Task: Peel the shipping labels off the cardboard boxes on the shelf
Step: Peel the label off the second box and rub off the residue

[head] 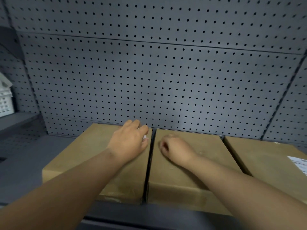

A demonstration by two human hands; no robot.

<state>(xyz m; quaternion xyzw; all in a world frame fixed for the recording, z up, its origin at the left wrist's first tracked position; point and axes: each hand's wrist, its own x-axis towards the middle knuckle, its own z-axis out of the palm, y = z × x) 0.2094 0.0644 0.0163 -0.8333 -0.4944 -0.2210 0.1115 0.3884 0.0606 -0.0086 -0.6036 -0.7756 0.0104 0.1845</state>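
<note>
Backdrop: we face a grey pegboard wall (166,72) dotted with rows of dark holes, running the full width behind everything.
Shelf: our grey shelf (29,163) carries three cardboard boxes in a row, with bare surface to their left.
Left box: we see the left box (86,155) standing at a slight angle, its top plain brown; a narrow dark gap parts it from its neighbour.
Middle box: we see the middle box (191,176) with a bare brown top, a few faint specks on it.
Right box: our right box (269,163) sits just beside the middle one and runs out of view at the edge.
Shipping label: we find the one visible shipping label (299,163), white with grey print, lying flat on the right box's top, cut off by the edge.
Left hand: our left hand (131,140) lies over the far right corner of the left box, fingers curled around a small white scrap (145,137); what the scrap is we cannot tell.
Right hand: our right hand (176,149) rests on the middle box's top, fingers folded loosely in towards the palm, blurred; we cannot tell whether it holds anything.
White basket: we glimpse a white latticed basket (5,100) on a neighbouring shelf at far left.
</note>
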